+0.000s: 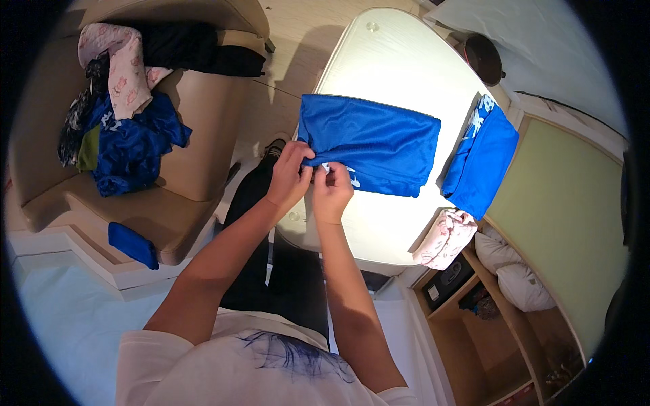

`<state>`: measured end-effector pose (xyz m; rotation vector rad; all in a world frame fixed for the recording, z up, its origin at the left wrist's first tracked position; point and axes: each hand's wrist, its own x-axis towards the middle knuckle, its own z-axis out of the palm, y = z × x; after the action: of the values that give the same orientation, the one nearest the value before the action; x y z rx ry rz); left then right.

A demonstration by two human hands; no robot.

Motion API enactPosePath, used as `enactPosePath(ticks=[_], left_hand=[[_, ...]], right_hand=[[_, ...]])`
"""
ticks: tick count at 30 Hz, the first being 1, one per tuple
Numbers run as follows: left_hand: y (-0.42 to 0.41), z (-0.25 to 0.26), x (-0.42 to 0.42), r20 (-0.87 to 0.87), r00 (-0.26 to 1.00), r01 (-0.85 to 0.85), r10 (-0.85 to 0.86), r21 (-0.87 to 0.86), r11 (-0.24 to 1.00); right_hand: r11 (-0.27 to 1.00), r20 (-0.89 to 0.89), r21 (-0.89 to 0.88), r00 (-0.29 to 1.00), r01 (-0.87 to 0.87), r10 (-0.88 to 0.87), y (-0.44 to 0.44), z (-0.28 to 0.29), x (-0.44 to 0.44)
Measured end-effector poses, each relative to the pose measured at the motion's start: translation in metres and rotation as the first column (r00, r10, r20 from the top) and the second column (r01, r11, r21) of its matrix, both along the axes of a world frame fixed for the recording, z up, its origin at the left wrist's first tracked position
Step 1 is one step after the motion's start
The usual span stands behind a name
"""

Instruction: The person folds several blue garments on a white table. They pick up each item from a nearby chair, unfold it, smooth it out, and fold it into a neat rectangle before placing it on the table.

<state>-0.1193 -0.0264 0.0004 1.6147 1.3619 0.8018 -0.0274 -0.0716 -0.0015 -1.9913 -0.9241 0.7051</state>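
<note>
A blue fabric garment [373, 134] with white markings lies folded into a rough rectangle on the white table [391, 61]. My left hand [291, 170] grips its near left corner, fingers bunching the cloth. Right beside it, my right hand [332, 188] pinches the near edge, where a bit of white print shows between the fingers. The cloth is creased around both hands. What lies under the folded layers is hidden.
A folded blue garment [482, 162] and a rolled pink patterned cloth [447, 238] lie along the table's right edge. Crumpled clothes [132, 137] are heaped on a tan armchair [203, 116] at left. A dark bin [482, 58] and wooden shelves [487, 335] stand at right.
</note>
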Motion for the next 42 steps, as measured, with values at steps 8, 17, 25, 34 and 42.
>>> enactPosePath(ticks=[8, 17, 25, 34, 42], left_hand=[[-0.031, 0.025, -0.003, -0.006, 0.988, 0.152, -0.152, 0.096, 0.984], [-0.035, 0.001, -0.009, -0.256, 0.941, 0.256, -0.222, 0.107, 0.961], [-0.031, 0.005, 0.0, -0.299, 0.934, 0.295, -0.197, 0.33, 0.897], [-0.025, 0.006, 0.007, -0.399, 0.874, 0.415, -0.278, 0.313, 0.854], [-0.023, 0.004, 0.015, -0.549, 0.79, 0.534, -0.273, 0.398, 0.746]], right_hand=[[0.976, -0.091, 0.194, 0.988, -0.103, 0.122, -0.008, -0.012, 0.009], [0.99, 0.045, 0.135, 0.998, 0.047, -0.054, -0.032, 0.018, 0.04], [0.999, 0.752, -0.032, 0.659, 0.044, -0.005, -0.032, 0.025, 0.129], [0.996, 0.739, 0.042, 0.673, -0.082, 0.024, -0.031, 0.012, 0.17], [0.995, 0.681, -0.004, 0.729, -0.097, 0.074, -0.063, 0.005, 0.187]])
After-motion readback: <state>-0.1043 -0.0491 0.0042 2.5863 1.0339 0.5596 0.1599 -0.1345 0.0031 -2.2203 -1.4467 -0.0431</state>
